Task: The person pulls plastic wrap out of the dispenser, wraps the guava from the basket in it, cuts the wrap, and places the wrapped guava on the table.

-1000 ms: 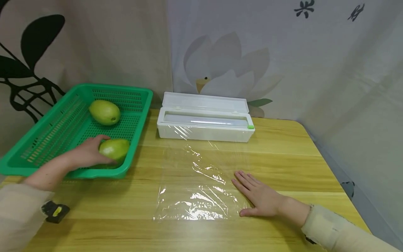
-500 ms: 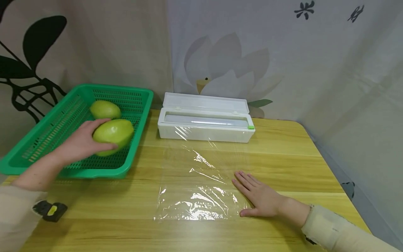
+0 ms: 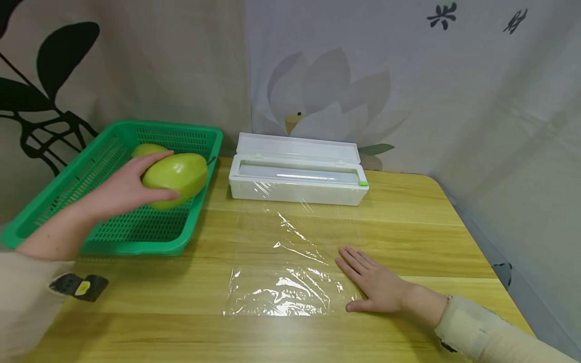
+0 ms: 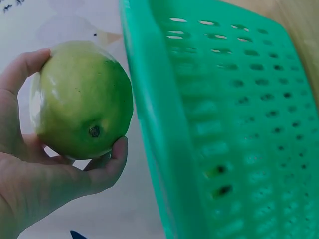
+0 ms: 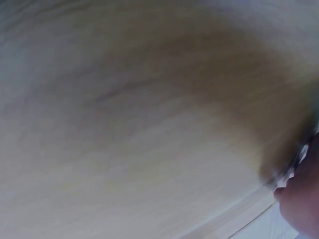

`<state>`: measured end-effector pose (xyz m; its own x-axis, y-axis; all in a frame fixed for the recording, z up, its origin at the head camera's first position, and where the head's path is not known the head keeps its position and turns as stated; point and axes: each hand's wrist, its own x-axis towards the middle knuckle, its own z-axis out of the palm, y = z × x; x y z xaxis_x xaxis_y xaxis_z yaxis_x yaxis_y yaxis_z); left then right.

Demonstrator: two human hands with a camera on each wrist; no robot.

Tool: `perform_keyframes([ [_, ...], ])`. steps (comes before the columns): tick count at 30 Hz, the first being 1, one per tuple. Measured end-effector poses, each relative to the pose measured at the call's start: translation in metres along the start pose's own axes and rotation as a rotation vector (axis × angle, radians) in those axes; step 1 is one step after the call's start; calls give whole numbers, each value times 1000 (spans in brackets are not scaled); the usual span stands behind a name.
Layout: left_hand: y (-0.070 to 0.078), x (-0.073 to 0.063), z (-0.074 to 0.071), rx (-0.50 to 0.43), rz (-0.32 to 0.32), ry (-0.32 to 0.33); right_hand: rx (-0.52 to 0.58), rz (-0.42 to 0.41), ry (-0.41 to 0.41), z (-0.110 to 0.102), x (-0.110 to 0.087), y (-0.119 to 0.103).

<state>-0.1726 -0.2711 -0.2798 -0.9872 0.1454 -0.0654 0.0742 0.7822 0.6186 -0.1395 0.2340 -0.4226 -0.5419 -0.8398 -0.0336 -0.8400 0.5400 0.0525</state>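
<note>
My left hand (image 3: pixel 122 186) grips a yellow-green oval fruit (image 3: pixel 180 176), perhaps a mango or small papaya, raised above the green basket (image 3: pixel 136 248). In the left wrist view, thumb and fingers curl around the fruit (image 4: pixel 82 94), whose dark end scar shows. A second such fruit (image 3: pixel 146 149) lies in the basket, mostly hidden behind the hand and the held one. My right hand (image 3: pixel 379 285) lies flat, fingers straight, on the table at the right edge of a clear cling film sheet (image 3: pixel 286 252). Only a blurred bit of the right hand (image 5: pixel 301 199) enters the right wrist view.
A white cling film box (image 3: pixel 299 192) stands at the back of the wooden table (image 3: pixel 408 201), lid up, roll inside, with the film drawn out toward the front. A small green piece (image 3: pixel 362 183) sits at its right end. A printed curtain (image 3: pixel 327 70) hangs behind.
My left hand has lifted the fruit from the basket's near right corner, upward and a little to the right. The right hand and the film stay where they were.
</note>
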Motion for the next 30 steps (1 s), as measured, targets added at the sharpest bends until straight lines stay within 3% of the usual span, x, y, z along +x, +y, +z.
perform_keyframes([
  [13, 43, 6, 18, -28, 108, -32, 8, 21, -43, 2, 0, 1],
  [20, 70, 8, 37, -50, 174, -73, 22, 18, -41, 1, 1, 1],
  [30, 91, 24, 75, -105, 261, -150, 33, 20, -71, 1, 0, 1],
])
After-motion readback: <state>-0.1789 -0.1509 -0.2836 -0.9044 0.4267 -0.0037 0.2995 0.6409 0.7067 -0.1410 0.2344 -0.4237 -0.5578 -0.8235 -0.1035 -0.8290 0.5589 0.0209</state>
